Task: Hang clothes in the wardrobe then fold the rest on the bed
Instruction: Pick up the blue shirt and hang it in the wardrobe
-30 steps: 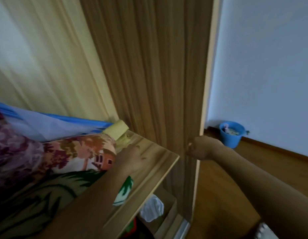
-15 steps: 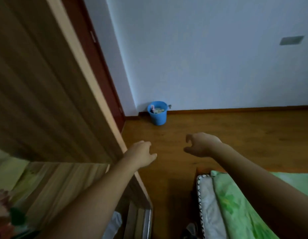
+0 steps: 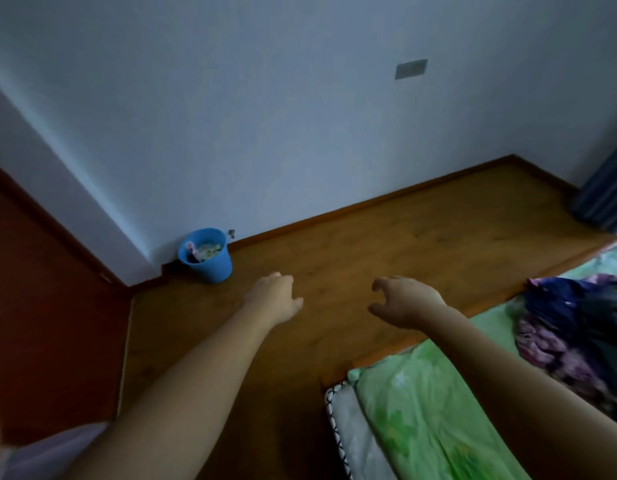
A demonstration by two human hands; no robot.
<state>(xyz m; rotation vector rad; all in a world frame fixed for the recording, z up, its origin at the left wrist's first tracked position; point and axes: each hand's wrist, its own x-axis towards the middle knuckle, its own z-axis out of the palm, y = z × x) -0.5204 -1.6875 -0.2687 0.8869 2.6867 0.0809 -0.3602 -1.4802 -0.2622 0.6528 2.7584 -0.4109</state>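
**A:** Where are the hands?

**B:** Both reach forward in the middle of the frame, over the wooden floor (image 3: 386,237). The left hand (image 3: 274,299) is just left of centre, with its fingers loosely curled and nothing in them. The right hand (image 3: 404,301) is just right of centre. Its fingers are bent like a loose claw with the thumb out to the side, and it too is empty. The two are apart, and neither touches anything.

**A:** And the clothes?

**B:** The clothes (image 3: 577,327) lie in a crumpled heap at the right edge of the frame, on the bed (image 3: 386,356). I see dark blue and purple flowered cloth, but I cannot tell how many pieces there are. The heap is well to the right of the right hand, and that forearm crosses the frame below it.

**A:** What about the bed itself?

**B:** It fills the lower right. A green patterned sheet (image 3: 421,420) covers it, and a white mattress (image 3: 348,431) edge with dark trim shows at its near corner.

**A:** Anything else?

**B:** A blue bucket (image 3: 210,259) stands on the floor left of centre, against the pale wall (image 3: 265,116), with something small inside that I cannot make out. A grey plate (image 3: 411,68) sits high on the wall. A red-brown door (image 3: 40,323) takes up the left side, and a dark blue curtain (image 3: 608,199) hangs at the right edge.
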